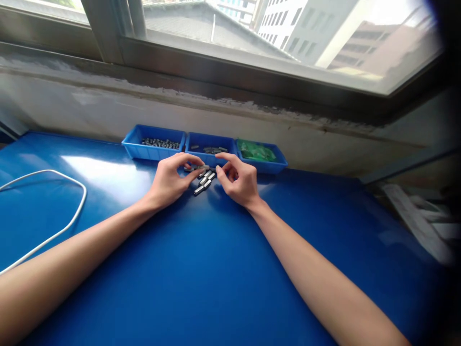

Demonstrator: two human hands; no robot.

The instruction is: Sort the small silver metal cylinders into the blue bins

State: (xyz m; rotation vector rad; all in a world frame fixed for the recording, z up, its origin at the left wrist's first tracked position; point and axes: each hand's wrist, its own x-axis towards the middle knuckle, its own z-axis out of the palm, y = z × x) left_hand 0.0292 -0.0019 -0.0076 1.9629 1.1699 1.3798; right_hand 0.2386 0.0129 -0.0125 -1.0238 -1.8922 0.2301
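Observation:
My left hand (173, 178) pinches a short metal rod (202, 167) between thumb and forefinger, just above a small pile of similar rods (204, 182). These rods are shiny silver with dark ends and lie on the blue tabletop (201, 269). On the pile's right side is my right hand (239, 180). Its thumb and forefinger are apart, with nothing visible between them, and its other fingers are curled. My left fingers partly cover the back of the pile.
Behind my hands, three blue bins stand in a row: a left bin (151, 153) of small dark metal pieces, a middle bin (230, 142) with metal rods, and a right bin (268, 167) holding green packets (256, 151). A white cable (81, 204) curves across the left. A window ledge rises behind.

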